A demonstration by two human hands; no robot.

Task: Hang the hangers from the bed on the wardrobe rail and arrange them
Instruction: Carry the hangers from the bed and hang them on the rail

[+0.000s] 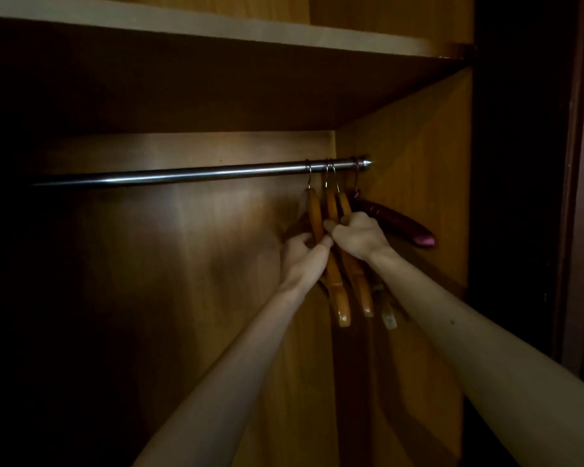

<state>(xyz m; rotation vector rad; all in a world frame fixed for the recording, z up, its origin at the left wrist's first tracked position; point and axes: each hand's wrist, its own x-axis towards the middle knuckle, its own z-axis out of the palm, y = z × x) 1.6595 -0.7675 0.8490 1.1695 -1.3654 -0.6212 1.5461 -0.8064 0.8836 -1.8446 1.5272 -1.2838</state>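
A metal wardrobe rail (196,174) runs across the dim wardrobe. Three light wooden hangers hang by metal hooks near its right end. My left hand (302,256) grips the leftmost wooden hanger (315,214) at its arm. My right hand (359,235) is closed around the two other wooden hangers (356,278), close beside the left hand. A dark purple hanger (397,225) hangs at the rail's far right end, against the side wall, untouched.
A wooden shelf (216,32) sits above the rail. The wardrobe's right side panel (418,163) is just beyond the hangers. Most of the rail to the left is bare. A dark door frame (573,163) stands at the right edge.
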